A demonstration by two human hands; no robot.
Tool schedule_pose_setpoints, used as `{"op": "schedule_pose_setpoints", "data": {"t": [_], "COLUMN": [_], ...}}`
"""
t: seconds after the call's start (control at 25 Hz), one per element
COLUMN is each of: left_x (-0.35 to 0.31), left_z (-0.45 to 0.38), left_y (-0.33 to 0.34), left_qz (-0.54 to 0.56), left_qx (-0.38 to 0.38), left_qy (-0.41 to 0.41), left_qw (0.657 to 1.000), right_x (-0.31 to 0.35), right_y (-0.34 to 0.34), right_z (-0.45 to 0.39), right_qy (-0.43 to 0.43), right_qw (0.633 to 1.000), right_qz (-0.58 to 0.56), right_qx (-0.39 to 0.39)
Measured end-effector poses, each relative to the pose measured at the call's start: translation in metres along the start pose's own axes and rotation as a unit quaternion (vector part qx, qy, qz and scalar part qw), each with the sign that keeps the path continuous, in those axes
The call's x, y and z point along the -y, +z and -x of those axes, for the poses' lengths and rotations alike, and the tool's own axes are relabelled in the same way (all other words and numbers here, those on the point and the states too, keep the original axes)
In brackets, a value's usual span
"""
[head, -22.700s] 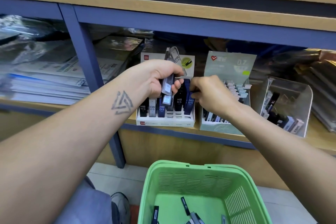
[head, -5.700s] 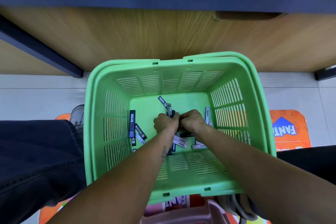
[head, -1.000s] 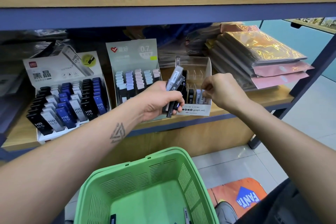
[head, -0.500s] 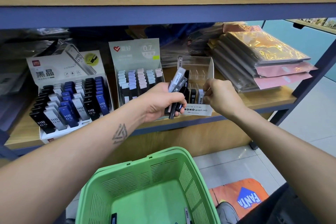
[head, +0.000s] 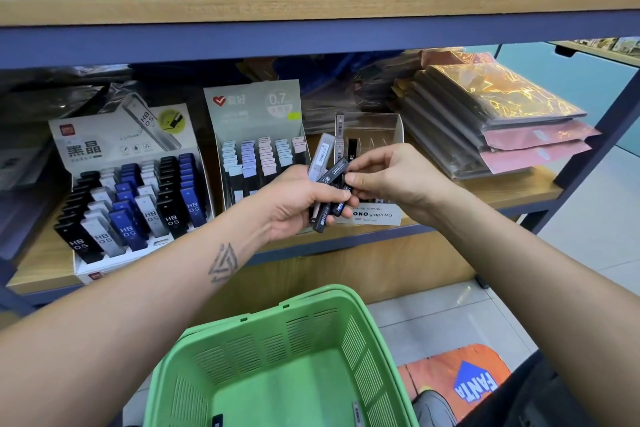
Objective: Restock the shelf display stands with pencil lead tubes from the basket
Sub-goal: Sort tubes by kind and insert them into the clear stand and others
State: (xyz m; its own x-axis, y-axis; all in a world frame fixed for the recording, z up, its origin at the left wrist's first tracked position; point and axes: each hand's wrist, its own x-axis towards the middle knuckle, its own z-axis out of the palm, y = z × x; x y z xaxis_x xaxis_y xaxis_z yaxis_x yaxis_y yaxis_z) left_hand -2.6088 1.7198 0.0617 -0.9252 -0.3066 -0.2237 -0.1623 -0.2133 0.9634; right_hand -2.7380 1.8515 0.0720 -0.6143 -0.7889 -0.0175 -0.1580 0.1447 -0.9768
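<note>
My left hand (head: 300,202) grips a bunch of several pencil lead tubes (head: 325,180), black and grey, in front of the shelf. My right hand (head: 394,177) pinches the top end of one black tube in that bunch. Right behind both hands stands a clear display stand (head: 377,135) labelled MONO graph, with a few tubes in its slots. Left of it are a grey 0.7 stand (head: 256,146) and a white HB 0.5 stand (head: 128,180), both full of tubes. The green basket (head: 287,354) sits below, with a couple of tubes on its bottom.
A stack of wrapped folders (head: 491,118) lies on the wooden shelf (head: 512,194) at the right. A blue shelf rail (head: 311,42) runs overhead. An orange mat (head: 460,378) lies on the tiled floor beside the basket.
My right hand has come back from the clear stand's slots to the bunch in my left hand and now pinches a black tube there. My left hand has barely moved.
</note>
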Motion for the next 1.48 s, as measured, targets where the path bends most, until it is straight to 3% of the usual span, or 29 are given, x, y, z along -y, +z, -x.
{"op": "schedule_pose_setpoints", "data": {"t": [0.16,0.56,0.68,0.84,1.08,1.48], "left_x": [-0.004,-0.007,-0.011,-0.021,-0.041,-0.041], "left_z": [0.002,0.006,0.005,0.002,-0.001,0.002], "left_y": [-0.002,-0.003,-0.001,-0.006,-0.007,-0.014], "left_qz": [0.028,0.034,0.035,0.015,0.035,0.019], "left_qx": [-0.019,-0.044,-0.059,-0.075,-0.093,-0.089], "left_qy": [-0.007,0.002,-0.011,-0.009,0.015,0.019], "left_qw": [0.999,0.998,0.998,0.997,0.995,0.996], "right_x": [0.003,0.003,0.013,0.022,0.029,-0.002], "right_y": [-0.011,-0.020,-0.035,-0.055,-0.030,-0.013], "right_z": [-0.004,-0.006,-0.010,-0.024,-0.058,-0.075], "right_qy": [0.025,0.015,-0.008,-0.086,-0.143,-0.123], "right_qw": [0.997,0.992,0.991,0.976,0.927,0.905], "right_qz": [-0.071,-0.121,-0.126,0.061,0.298,0.367], "right_qx": [-0.018,0.009,-0.050,-0.192,-0.181,-0.177]}}
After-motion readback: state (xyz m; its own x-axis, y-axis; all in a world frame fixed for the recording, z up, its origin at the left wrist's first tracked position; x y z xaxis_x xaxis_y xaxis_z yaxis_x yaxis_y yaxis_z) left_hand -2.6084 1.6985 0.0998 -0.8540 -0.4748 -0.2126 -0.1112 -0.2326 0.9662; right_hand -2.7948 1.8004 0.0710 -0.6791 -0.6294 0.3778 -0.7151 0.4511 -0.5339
